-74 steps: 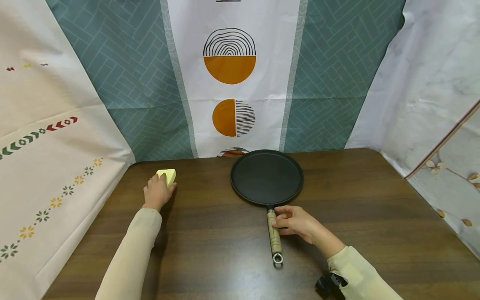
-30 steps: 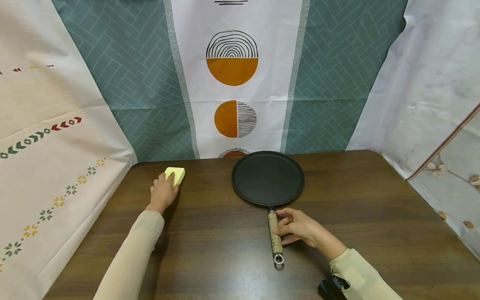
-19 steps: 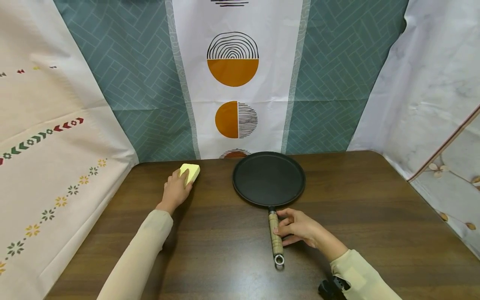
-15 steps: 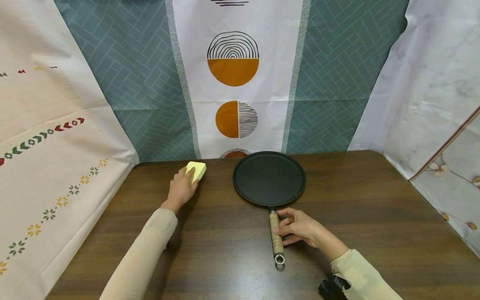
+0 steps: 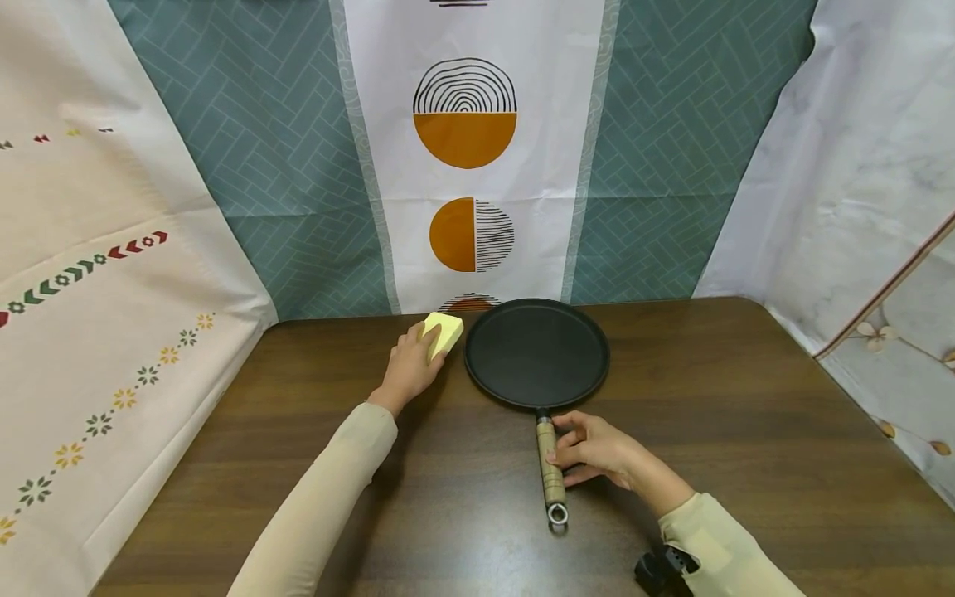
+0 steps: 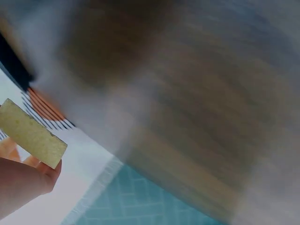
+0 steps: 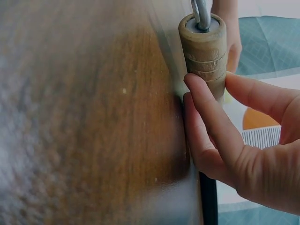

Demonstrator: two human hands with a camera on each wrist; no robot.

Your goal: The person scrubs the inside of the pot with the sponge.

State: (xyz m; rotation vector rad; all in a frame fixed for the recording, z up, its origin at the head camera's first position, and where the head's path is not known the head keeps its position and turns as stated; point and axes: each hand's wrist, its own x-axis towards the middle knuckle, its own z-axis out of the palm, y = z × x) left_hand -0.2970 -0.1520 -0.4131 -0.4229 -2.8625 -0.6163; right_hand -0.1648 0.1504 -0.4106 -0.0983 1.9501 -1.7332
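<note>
My left hand grips a pale yellow sponge just left of the pan's rim, near the table's back edge. In the left wrist view the sponge is a rectangular block, with fingertips along its lower side. A round, flat black pan lies at the back centre, its wooden handle pointing toward me. My right hand pinches that handle from the right. In the right wrist view, thumb and fingers of the right hand stand on opposite sides of the handle, below its metal ring.
The brown wooden table meets a patterned teal and white cloth at its back edge. An embroidered cream cloth hangs at the left and a marbled white one at the right. A black device sits at my right wrist.
My left hand has carried the sponge rightward from the table's left side to beside the pan, and slightly farther back. The right hand and pan have stayed put.
</note>
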